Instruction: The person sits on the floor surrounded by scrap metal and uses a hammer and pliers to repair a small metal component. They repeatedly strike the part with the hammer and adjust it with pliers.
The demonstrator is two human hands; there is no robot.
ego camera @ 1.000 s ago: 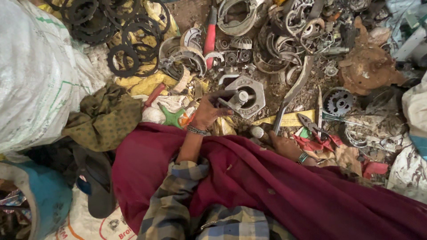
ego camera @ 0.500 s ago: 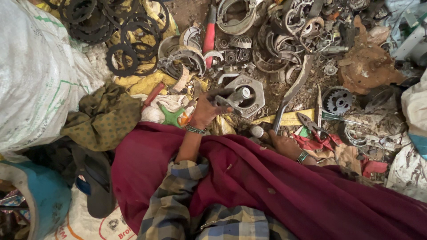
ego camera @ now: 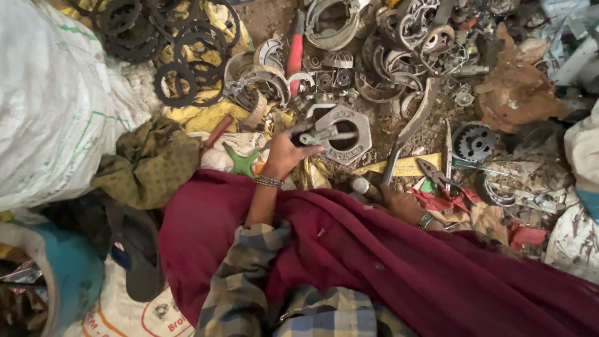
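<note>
- Scrap all round: black toothed rings (ego camera: 178, 81) at upper left, a grey sprocket (ego camera: 474, 145) to the right, maroon cloth (ego camera: 399, 262) covering the lap
- Left hand (ego camera: 284, 153) is closed around a small grey metal part (ego camera: 321, 135), its long axis pointing right, over the grey hexagonal metal plate (ego camera: 346, 132)
- Right hand (ego camera: 399, 203) rests low by the cloth, grip unclear
</note>
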